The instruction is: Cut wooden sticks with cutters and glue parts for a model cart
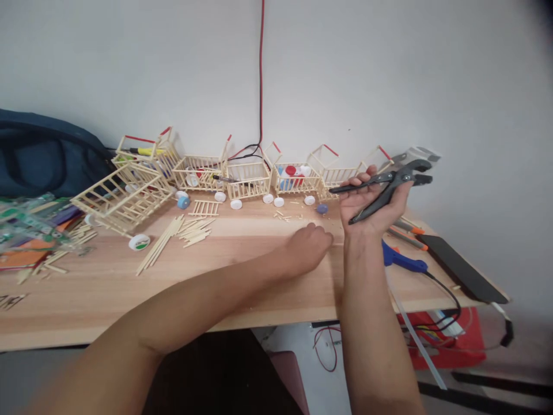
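Note:
My right hand (pixel 380 210) is raised above the right side of the table, palm up, with its fingers curled round black pliers (pixel 380 199). Their curved jaws point to the right and the handles spread apart to the left. My left hand (pixel 309 248) rests closed on the wooden tabletop, left of my right wrist. Its curled fingers hide whatever may be in them. Just beyond it lie small cut stick bits (pixel 283 217) and a blue-purple cap (pixel 322 208). A stick cart (pixel 341 174) with a red handle stands behind the right hand.
More stick carts (pixel 248 181) line the wall, one tilted cart (pixel 123 202) at left. Loose sticks (pixel 162 245) and a ladder-like stick panel (pixel 205 208) lie nearby. Plastic packets (pixel 38 225) and a blue bag (pixel 47 155) sit left; a blue glue gun (pixel 404 260) and phone (pixel 460 268) right.

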Demonstrator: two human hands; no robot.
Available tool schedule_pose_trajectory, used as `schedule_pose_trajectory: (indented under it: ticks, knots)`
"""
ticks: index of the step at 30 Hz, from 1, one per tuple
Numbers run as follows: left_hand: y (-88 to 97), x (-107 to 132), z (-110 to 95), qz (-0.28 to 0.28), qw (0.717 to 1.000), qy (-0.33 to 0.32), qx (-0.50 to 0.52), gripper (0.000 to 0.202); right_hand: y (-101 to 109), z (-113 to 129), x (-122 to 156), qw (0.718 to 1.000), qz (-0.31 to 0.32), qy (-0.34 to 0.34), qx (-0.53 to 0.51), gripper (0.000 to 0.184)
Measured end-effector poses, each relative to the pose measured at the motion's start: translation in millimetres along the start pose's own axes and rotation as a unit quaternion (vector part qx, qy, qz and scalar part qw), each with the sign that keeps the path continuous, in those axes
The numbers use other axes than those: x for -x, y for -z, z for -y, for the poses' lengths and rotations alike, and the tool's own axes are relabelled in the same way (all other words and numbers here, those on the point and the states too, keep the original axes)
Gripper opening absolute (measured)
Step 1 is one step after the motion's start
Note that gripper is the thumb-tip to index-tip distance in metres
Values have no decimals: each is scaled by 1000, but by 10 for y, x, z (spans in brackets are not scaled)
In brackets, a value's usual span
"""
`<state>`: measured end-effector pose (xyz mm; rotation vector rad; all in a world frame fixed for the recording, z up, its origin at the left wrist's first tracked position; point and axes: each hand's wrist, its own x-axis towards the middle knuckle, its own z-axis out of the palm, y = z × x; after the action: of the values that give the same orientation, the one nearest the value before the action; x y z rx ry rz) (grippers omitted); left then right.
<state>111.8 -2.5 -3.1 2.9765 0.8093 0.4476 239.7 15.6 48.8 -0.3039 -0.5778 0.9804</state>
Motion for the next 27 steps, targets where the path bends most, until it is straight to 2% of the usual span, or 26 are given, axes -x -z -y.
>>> schedule_pose_trajectory:
  ticks: [3,6,7,10,13,15,18,21,24,27]
  knots:
    - [-9,-82,-54,19,999,48,-19,24,19,-34,-8,1000,1,-18,-4,46]
    - [98,-39,111,19,995,83,-43,27,29,-58,-8,1000,-5,-27,-6,48]
    - [156,26,204,6,997,69,-42,27,28,-61,-5,1000,-4,-28,-10,48]
    - [360,318,520,-7,992,104,-65,24,13,-64,9,999,9,-36,-30,48]
    - [542,596,772,14,983,141,-116,24,-1,-69,19,998,15,-45,-37,48]
    - [607,715,854,46,976,163,-141,24,-2,-76,21,998,12,-48,-37,47]
    - [599,801,845,61,961,222,-154,27,3,-82,19,998,8,-50,-42,47]
    - [517,794,741,68,955,253,-139,29,7,-80,16,997,6,-50,-53,48]
    - [437,668,600,82,961,242,-110,30,0,-76,16,997,6,-51,-53,48]
    - [374,429,425,88,971,210,-79,30,-13,-78,19,997,-2,-57,-50,48]
